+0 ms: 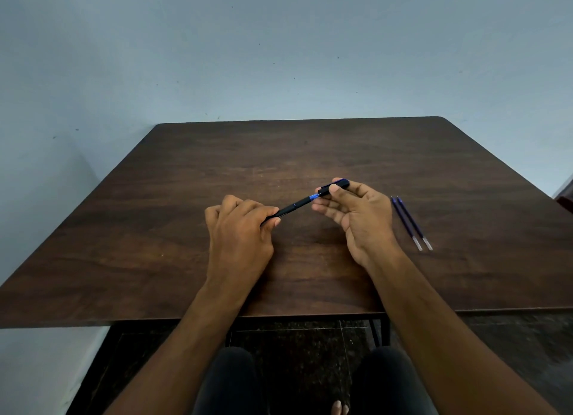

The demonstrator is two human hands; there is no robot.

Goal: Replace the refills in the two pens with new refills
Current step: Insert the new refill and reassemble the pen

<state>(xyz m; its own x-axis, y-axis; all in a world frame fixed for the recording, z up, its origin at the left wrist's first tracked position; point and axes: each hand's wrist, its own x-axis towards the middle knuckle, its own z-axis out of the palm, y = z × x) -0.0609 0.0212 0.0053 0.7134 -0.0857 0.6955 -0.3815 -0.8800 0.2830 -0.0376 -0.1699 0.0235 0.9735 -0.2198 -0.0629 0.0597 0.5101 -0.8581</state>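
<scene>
A dark pen (294, 206) with a blue band is held slantwise above the middle of the brown table (186, 259). My left hand (240, 228) grips its lower barrel, fingers curled round it. My right hand (353, 210) pinches the pen's upper end (336, 186) between thumb and fingers, the other fingers loose. A short blue section shows between the barrel and that upper piece. Two blue refills (410, 224) with clear ends lie side by side on the table, right of my right hand. A second pen is not in view.
The table stands against a pale blue wall (279, 58). Its near edge runs just above my knees (229, 380), with dark floor beneath. Something reddish (566, 199) shows at the far right edge.
</scene>
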